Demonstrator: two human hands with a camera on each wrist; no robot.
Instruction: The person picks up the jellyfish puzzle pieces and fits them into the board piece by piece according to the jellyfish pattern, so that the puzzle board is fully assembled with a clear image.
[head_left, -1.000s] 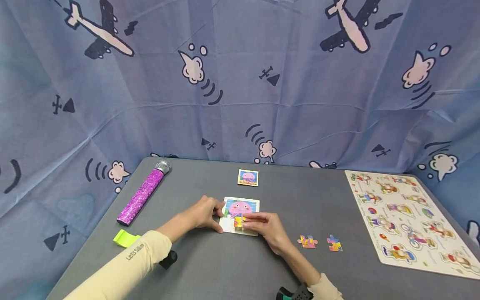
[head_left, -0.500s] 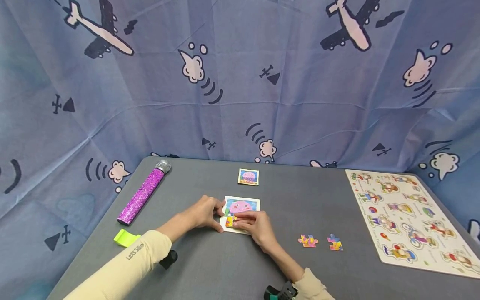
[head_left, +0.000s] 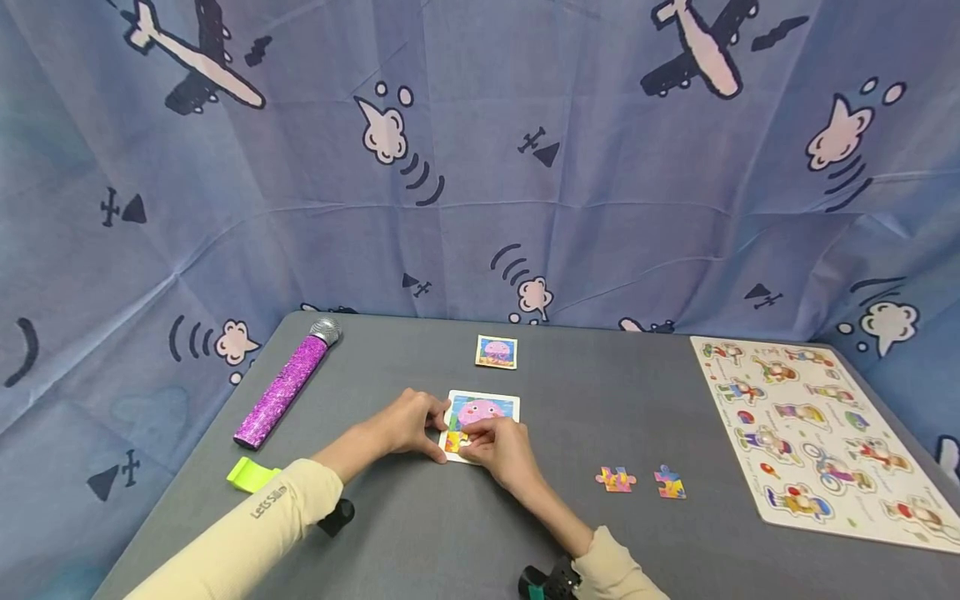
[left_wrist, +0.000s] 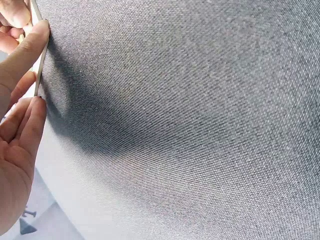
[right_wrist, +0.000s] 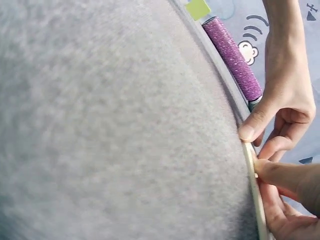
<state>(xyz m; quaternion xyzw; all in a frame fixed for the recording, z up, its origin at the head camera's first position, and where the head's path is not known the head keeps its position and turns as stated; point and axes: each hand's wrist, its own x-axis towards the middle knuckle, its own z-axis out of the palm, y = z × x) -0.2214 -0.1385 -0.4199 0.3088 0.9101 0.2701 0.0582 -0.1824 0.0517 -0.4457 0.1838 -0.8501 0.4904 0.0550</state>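
A small white-framed puzzle board (head_left: 507, 398) with a pink sea-creature picture lies in the middle of the table. At its left edge, my left hand (head_left: 407, 423) grips the board between thumb and fingers. A yellow-orange puzzle piece (head_left: 452, 442) sits in the lower left of the board, pinched at its right side by my right hand (head_left: 506, 452). That hand covers the lower right of the board. From the right wrist view, the board's thin edge (right_wrist: 255, 195) shows beside both hands. Two loose puzzle pieces, one pink and yellow (head_left: 616, 480), one blue and yellow (head_left: 670, 482), lie to the right.
Behind the board lies a small picture card (head_left: 496, 352) with a similar pink creature. A purple glitter microphone (head_left: 285, 387) and a lime-green object (head_left: 251, 476) are at the left. A large illustrated board (head_left: 795, 417) covers the table's right side. A patterned cloth hangs behind.
My right hand has moved left across the board with the puzzle piece, from the bottom middle into the lower left corner. The left hand keeps its hold on the board's left edge.
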